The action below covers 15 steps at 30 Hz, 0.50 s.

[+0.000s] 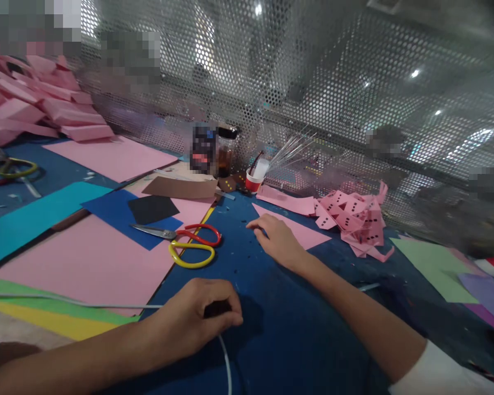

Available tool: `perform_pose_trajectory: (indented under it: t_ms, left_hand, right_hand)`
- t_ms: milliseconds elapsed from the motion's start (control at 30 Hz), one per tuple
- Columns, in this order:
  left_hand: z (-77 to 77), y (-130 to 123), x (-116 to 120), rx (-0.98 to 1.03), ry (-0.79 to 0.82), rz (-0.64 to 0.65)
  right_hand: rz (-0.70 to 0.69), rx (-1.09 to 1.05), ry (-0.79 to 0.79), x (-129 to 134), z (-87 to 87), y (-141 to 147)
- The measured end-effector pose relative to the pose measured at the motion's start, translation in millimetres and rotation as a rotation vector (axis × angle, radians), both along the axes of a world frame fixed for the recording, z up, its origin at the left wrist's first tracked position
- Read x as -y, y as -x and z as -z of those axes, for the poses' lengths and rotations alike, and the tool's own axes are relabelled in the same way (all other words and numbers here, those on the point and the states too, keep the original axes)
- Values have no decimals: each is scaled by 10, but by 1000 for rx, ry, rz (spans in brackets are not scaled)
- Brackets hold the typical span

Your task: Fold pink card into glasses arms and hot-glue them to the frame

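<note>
My left hand [208,310] is over the blue table, its thumb and fingertips pinched together. Whatever lies between those fingertips is hidden or too small to name. A white cable [107,306] runs behind this hand and comes out below it. My right hand [276,237] is farther forward, at the left edge of a pink paper piece [302,229], its fingers slightly bent and thumb apart, with nothing seen in them. Scissors [175,235] with one red and one yellow handle lie spread on the papers, left of my right hand.
Black [153,209], blue [115,211] and pink paper sheets [86,252] cover the left side. Pink strips with black dots [354,219] are heaped at the right. A red-and-white cup [254,181], thin sticks [292,148] and a jar [225,153] stand before a perforated metal panel [333,99].
</note>
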<state>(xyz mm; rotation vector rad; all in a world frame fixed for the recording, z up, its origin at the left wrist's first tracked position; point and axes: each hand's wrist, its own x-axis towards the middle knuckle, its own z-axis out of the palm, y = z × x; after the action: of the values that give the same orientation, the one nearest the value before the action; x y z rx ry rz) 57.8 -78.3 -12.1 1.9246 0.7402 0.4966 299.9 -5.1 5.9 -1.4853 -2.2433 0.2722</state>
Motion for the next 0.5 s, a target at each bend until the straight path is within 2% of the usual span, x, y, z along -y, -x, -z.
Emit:
perform_pose_trajectory:
  t_ms: [133,367,500]
  left_hand:
    - [-42,8,-2,18,-26,31]
    - [49,-5,-2,37,-64,36]
    - [40,-8,5,45,-48,40]
  right_hand:
    - [-9,154,30,-255,-20,120]
    - [7,233,17,-729,-2,372]
    - [-16,278,12,-942,37,518]
